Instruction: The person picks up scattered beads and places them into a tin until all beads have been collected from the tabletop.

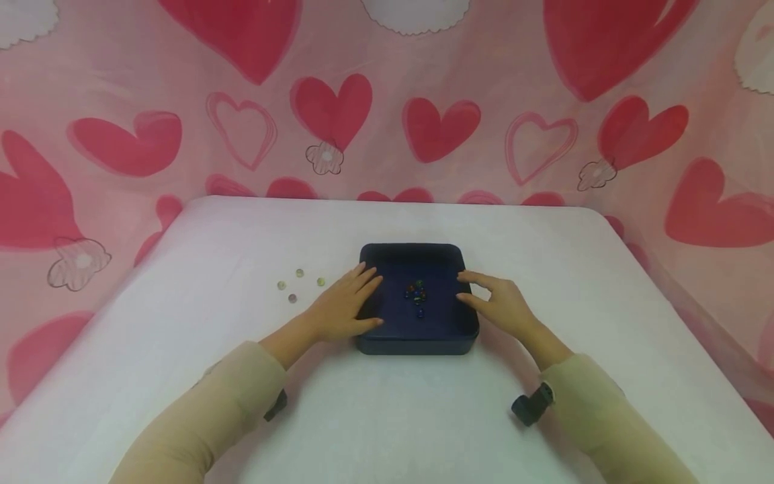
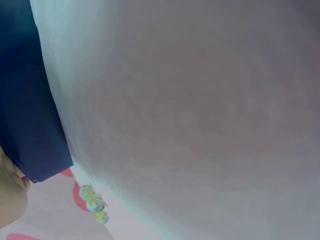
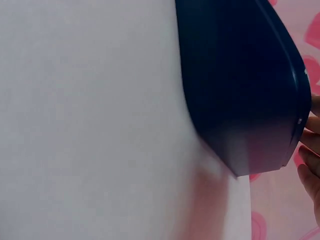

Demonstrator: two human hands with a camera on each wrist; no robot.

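A dark blue square box (image 1: pixel 417 346) with an open top stands on the white table in the head view. Inside it lies a small cluster of coloured glass marbles (image 1: pixel 417 294), mostly blue, with some red and green. My left hand (image 1: pixel 343 306) lies over the box's left rim, fingers extended and spread. At the right rim is my right hand (image 1: pixel 504 306), its thumb and fingers slightly bent and apart, with the fingertips at the edge. The right wrist view shows those fingers (image 3: pixel 311 142) beside the rim; whether they press on it, I cannot tell.
Several clear marbles (image 1: pixel 299 273) with pale yellow or pinkish tints lie on the white table (image 1: pixel 387 417), left of the box. A pink cloth with red hearts (image 1: pixel 441 128) hangs behind the table.
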